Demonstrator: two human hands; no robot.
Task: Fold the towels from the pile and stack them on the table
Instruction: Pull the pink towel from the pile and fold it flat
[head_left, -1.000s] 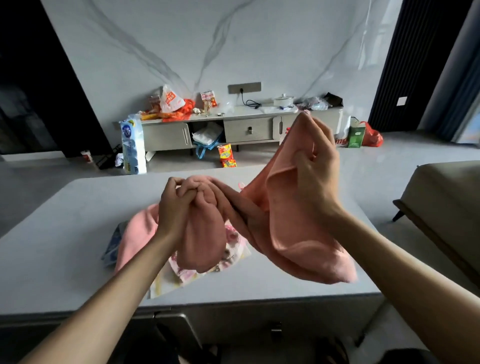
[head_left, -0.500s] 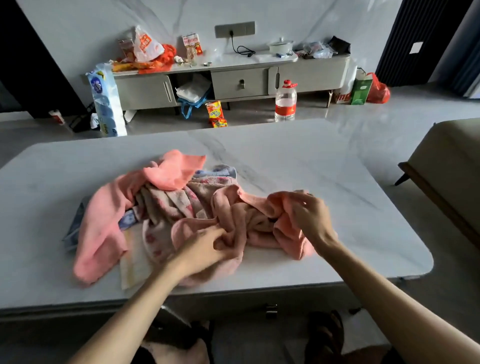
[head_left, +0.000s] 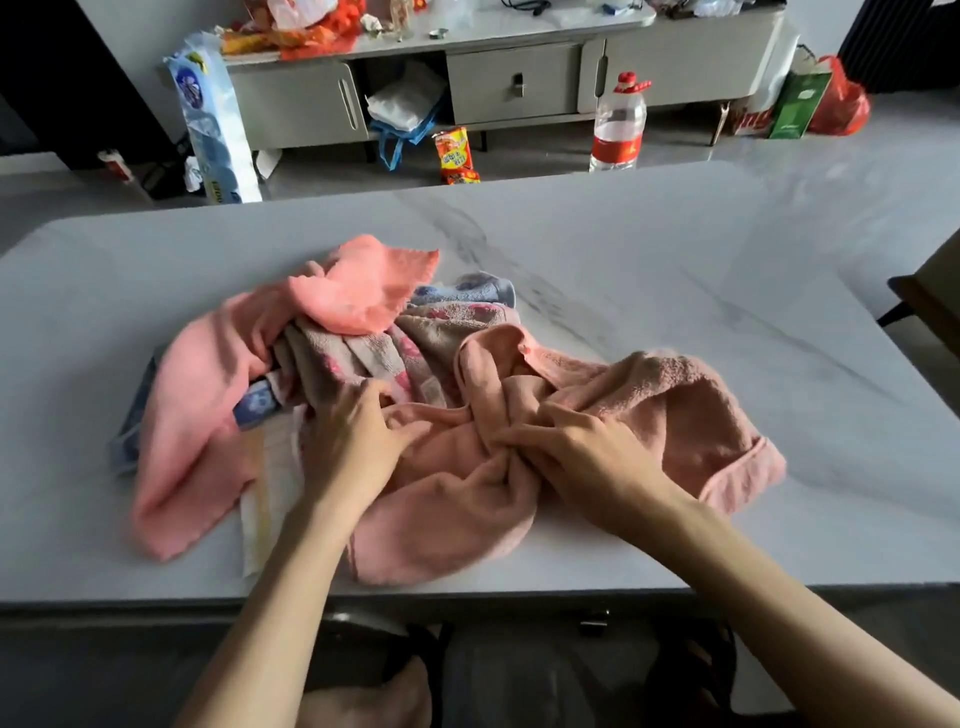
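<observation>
Loads of open surface is left on the right side and along the far strip of the bench (head_left: 753, 270). The left-middle is hogged by the towel pile (head_left: 358, 343). The near edge is covered by a crumpled pink towel (head_left: 691, 410), so easy ways in are only found from the right and the back.

Towel pile (head_left: 337, 353) on table (head_left: 675, 270); bottle (head_left: 618, 124) behind.

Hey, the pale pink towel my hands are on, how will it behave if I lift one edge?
Probably floppy: the pale pink towel bunches into folds where the right hand grips it, so it should drape. Likely light yet grippy, given its fuzzy terry surface. It lies against the floral towel, which may drag along.
</observation>
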